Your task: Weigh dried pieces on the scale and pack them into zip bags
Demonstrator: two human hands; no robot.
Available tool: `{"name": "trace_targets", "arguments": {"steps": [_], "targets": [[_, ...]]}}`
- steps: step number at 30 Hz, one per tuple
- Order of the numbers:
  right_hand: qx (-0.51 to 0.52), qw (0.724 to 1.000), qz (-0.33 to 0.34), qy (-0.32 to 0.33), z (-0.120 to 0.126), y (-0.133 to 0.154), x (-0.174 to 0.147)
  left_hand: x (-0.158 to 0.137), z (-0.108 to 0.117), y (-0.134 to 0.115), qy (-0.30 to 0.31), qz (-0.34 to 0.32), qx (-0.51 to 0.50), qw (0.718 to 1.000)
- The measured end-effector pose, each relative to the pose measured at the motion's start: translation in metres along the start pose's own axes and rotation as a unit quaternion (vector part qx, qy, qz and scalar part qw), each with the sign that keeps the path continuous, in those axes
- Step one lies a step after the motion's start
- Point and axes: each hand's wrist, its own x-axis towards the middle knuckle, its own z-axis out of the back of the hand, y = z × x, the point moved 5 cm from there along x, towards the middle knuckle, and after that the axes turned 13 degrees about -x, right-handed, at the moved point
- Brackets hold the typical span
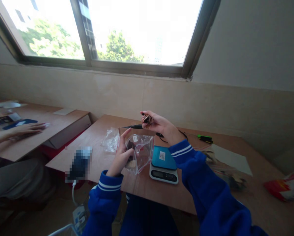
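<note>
My left hand point(119, 156) is closed on a clear zip bag point(144, 156), its index finger pointing up beside the bag's mouth. Dark pieces and a small pale label show inside the bag. Raised above the bag, my right hand point(161, 125) grips some dried brown pieces point(147, 120) with dark, crinkled edges; their exact kind is unclear. Just right of the bag sits a kitchen scale point(163, 158) with a blue platform and a white body. Its display cannot be read.
Crumpled clear plastic point(110, 140) lies left of the bag. A green-and-black tool point(205, 138), white paper point(231, 159), another bag of brown pieces point(235, 180) and a red-white packet point(285, 186) are on the right. Another person's hand point(30, 129) rests on the left table.
</note>
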Motion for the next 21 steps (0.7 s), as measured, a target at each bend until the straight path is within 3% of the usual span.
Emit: {"name": "trace_targets", "arguments": {"steps": [5, 11, 13, 16, 21], "targets": [[-0.077, 0.993, -0.021, 0.083, -0.005, -0.002, 0.008, 0.024, -0.004, -0.008, 0.047, -0.015, 0.156, 0.986], [-0.129, 0.988, 0.002, 0.084, -0.003, 0.007, 0.02, 0.028, -0.009, -0.017, 0.044, -0.046, 0.277, 0.959], [-0.152, 0.985, 0.041, 0.07, -0.002, 0.006, 0.025, 0.027, -0.009, -0.017, 0.047, -0.04, 0.271, 0.961], [-0.177, 0.97, 0.158, 0.047, -0.001, 0.003, 0.028, 0.026, -0.007, -0.015, 0.06, -0.028, 0.25, 0.966], [-0.259, 0.918, 0.298, 0.023, 0.001, 0.002, 0.025, 0.024, -0.004, -0.007, 0.123, 0.025, 0.19, 0.974]]}}
